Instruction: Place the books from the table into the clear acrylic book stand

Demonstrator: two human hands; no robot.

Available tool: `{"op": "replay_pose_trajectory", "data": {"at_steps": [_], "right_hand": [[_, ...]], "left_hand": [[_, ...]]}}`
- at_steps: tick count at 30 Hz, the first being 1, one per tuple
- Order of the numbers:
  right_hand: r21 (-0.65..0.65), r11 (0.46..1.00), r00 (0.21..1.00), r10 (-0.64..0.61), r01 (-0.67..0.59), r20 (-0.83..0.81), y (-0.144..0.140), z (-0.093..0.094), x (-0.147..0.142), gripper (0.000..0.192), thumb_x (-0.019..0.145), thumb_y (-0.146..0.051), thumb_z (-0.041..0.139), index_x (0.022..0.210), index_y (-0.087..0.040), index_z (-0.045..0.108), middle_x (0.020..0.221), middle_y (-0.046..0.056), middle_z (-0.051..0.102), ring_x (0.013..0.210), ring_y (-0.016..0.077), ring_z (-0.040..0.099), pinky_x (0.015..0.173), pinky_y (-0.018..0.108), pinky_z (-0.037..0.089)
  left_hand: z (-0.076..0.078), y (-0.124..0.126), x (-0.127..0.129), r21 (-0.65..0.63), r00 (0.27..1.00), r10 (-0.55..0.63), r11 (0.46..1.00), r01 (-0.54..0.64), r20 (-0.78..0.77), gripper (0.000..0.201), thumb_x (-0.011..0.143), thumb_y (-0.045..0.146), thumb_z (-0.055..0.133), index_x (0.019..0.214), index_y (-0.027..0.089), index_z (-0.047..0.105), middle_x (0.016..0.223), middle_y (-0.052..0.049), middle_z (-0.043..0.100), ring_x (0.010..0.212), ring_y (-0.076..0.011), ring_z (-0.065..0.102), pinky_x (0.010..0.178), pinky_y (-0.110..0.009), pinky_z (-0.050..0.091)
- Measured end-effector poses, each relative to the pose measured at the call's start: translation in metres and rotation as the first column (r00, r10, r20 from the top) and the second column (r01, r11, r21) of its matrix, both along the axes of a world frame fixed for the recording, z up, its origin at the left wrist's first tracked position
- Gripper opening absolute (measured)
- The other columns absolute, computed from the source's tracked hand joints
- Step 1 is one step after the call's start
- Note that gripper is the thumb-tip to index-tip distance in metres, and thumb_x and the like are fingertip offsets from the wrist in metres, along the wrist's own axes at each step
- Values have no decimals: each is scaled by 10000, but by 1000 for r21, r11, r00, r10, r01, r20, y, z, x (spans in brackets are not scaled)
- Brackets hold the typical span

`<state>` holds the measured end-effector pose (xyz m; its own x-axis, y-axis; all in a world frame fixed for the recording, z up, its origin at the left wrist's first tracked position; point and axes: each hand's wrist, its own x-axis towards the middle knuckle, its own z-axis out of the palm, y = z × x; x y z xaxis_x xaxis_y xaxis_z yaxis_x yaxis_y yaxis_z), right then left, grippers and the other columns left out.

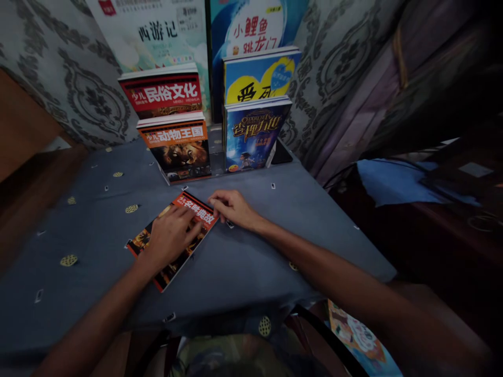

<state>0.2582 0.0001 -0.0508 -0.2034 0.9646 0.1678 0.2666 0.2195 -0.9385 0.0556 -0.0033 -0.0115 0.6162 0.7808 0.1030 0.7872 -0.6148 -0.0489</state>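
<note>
Book [172, 242] with red-orange cover is laid flat on the tabletop [243, 262], which is covered by a grey-blue cloth. It is pinned under the left hand [170, 236]: palm down, fingers spread over the cover's middle, nothing gripped. The right hand [232, 208] is set just beyond the left hand, its fingertips curled onto the book's far right corner; whether the corner is pinched or only touched cannot be told (corner is hidden by the fingers).

Further out from both hands, a stepped rack of upright books is seen against the wall. Ahead of the left hand: a lion-cover book [178, 149], with a red-cover book [162, 93] a step behind and above it. Ahead of the right hand: a dark blue fantasy-cover book [253, 133], with a yellow-and-blue book [260, 76] behind it. Two large posters [157, 31] are propped behind the rack.

Near side of the hands, below the right forearm and off the tabletop edge, a colourful printed sheet [359, 340] is partly visible.
</note>
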Motion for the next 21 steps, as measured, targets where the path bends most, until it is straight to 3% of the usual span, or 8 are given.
{"op": "replay_pose_trajectory", "data": {"at_steps": [3,6,10,12,14,17,19,21], "right_hand": [[26,998,980,54,-60,194,-5,2,-2,218,937,-231,508,818,-156,674,564,-43,601,491,88,560,522,190,369],[91,996,948,-16,-14,317,-7,5,-3,230,936,-203,523,821,-142,712,564,-31,612,531,97,551,553,210,344],[157,987,918,-87,28,387,-6,6,-2,226,924,-193,531,874,-128,742,664,8,681,583,115,557,582,230,355],[193,980,904,-123,46,410,-3,4,0,222,914,-189,537,899,-128,750,736,34,719,626,131,588,607,240,379],[225,972,896,-158,68,414,-1,3,2,213,905,-188,547,917,-138,754,801,52,746,676,148,622,644,251,409],[249,963,903,-193,100,385,1,0,5,200,901,-192,557,936,-159,751,855,57,762,726,159,647,693,263,451],[253,962,916,-188,100,354,2,-3,6,191,904,-204,564,961,-168,743,885,59,763,767,168,663,731,277,479],[239,967,936,-159,84,314,4,-7,6,192,905,-219,575,1015,-176,727,934,64,760,829,181,683,779,298,508]], "left_hand": [[0,15,-14,58,984,163,986,-159,-73,322,995,409,500,1102,163,678,1130,-137,710,1060,-315,640,773,-366,493],[-2,26,-28,31,964,257,966,-255,-61,393,997,458,465,1158,157,659,1100,-151,708,1042,-334,646,771,-382,500],[-10,39,-44,-72,951,290,956,-283,110,448,965,472,489,1258,161,624,1123,-147,710,1016,-323,665,795,-382,492],[-16,48,-51,-179,913,324,942,-285,247,510,923,477,530,1301,142,601,1029,-125,727,941,-304,678,764,-364,484],[-22,58,-58,-368,823,391,898,-243,411,574,846,488,600,1276,107,611,860,-85,723,794,-271,675,675,-332,473],[-28,66,-61,-677,591,557,736,-26,583,596,720,530,703,1128,96,674,736,-59,710,639,-227,650,572,-294,462],[-29,66,-59,-769,448,650,621,152,614,570,660,536,767,1040,117,703,789,-74,747,648,-218,675,593,-287,498],[-28,64,-55,-793,356,709,546,269,609,528,626,485,823,1003,129,717,867,-86,776,680,-216,705,627,-283,532]]}}
